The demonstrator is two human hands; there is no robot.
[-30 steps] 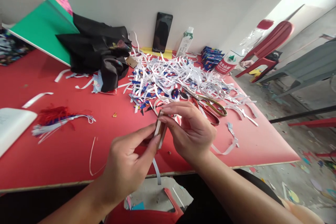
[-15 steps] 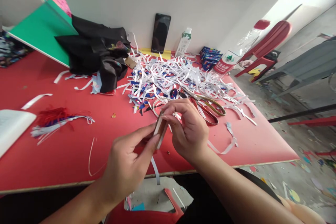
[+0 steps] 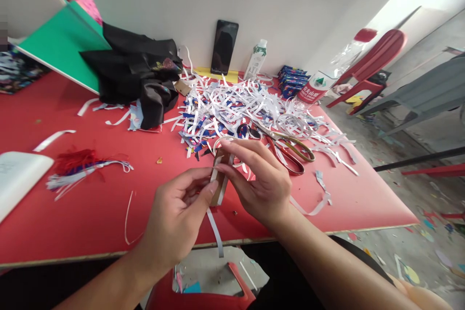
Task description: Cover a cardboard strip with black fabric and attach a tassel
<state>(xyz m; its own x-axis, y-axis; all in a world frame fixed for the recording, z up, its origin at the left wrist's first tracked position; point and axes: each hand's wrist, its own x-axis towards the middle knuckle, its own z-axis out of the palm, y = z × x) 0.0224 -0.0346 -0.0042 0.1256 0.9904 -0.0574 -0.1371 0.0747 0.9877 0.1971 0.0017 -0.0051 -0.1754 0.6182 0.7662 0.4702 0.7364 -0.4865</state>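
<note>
Nearest the viewer, below the table edge: red plastic stool (image 3: 203, 295) with paper offcuts on its seat. Just above the near edge of the red table (image 3: 72, 223): left hand (image 3: 174, 218), thumb and forefinger closed on the lower end of a small brown card piece (image 3: 219, 179); right hand (image 3: 259, 181), fingertips pinched shut on its upper end, card upright and tilted between both. White paper strip (image 3: 215, 230) trailing down from the card past the table edge. Step in hand, by judgement: fitting or wrapping the strip on the card; next move likely to need a steady pinch and a pull on the loose end. Left, mid-distance: red tassel (image 3: 78, 161). Right, just beyond the hands: scissors (image 3: 290, 147), near enough to snag a strip. Farther: heap of paper trimmings (image 3: 236, 106), black cloth (image 3: 141, 75), green board (image 3: 61, 43). Against the far wall: phone (image 3: 224, 47), small bottle (image 3: 256, 59).
</note>
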